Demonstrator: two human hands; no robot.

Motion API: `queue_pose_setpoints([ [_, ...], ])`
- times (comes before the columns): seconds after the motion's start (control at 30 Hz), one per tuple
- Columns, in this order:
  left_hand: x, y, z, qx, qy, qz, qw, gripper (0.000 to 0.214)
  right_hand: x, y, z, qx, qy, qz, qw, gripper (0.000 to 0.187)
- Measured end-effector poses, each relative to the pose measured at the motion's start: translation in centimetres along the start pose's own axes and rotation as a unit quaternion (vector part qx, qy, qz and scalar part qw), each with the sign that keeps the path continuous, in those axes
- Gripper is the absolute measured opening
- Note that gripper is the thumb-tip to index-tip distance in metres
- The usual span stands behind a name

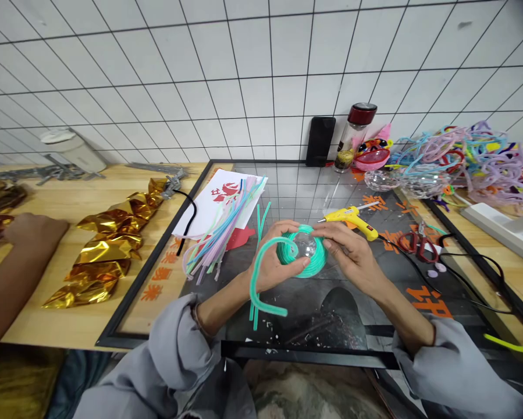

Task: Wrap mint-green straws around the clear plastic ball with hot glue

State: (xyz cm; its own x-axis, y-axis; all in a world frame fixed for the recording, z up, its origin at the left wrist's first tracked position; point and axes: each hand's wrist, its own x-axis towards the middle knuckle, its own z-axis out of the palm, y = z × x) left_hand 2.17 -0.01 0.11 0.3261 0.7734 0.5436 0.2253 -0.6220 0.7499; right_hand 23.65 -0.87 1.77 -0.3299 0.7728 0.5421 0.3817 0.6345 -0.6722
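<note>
Both my hands hold a clear plastic ball [305, 245] wound with teal pipe cleaner [314, 265] above a glass-topped work surface [344, 302]. My left hand [273, 263] cups its left side, and a loose teal pipe cleaner end [261, 279] curls over and down from that hand. My right hand [351, 251] presses the ball's right side with fingers on top. A yellow glue gun [352, 219] lies just behind my hands.
A bundle of pastel pipe cleaners [226, 230] lies on white paper at left. Gold foil [108, 244] and another person's arm [12, 262] are far left. Red scissors [418, 244], a black cable, a jar [352, 137], a phone [320, 141] and a pipe cleaner pile [475, 154] sit right.
</note>
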Motion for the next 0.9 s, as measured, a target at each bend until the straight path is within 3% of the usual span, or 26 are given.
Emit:
queue_pose_setpoints([
  [0.2, -0.01, -0.27, 0.16, 0.03, 0.004, 0.002, 1.0, 0.052, -0.09, -0.2, 0.17, -0.022, -0.02, -0.015, 0.999, 0.031],
  [0.4, -0.05, -0.07, -0.08, 0.049, -0.012, -0.001, 0.999, 0.053, 0.02, -0.24, 0.0, 0.001, 0.009, 0.023, 1.0, 0.029],
  [0.63, -0.07, -0.03, -0.05, 0.053, -0.01, 0.002, 0.999, 0.054, -0.26, -0.26, 0.34, -0.052, -0.007, -0.044, 0.998, 0.034],
  [0.9, -0.08, -0.85, 0.04, 0.033, -0.011, 0.013, 0.999, 0.06, -0.37, -0.24, 0.34, -0.042, -0.018, -0.017, 0.999, 0.034],
])
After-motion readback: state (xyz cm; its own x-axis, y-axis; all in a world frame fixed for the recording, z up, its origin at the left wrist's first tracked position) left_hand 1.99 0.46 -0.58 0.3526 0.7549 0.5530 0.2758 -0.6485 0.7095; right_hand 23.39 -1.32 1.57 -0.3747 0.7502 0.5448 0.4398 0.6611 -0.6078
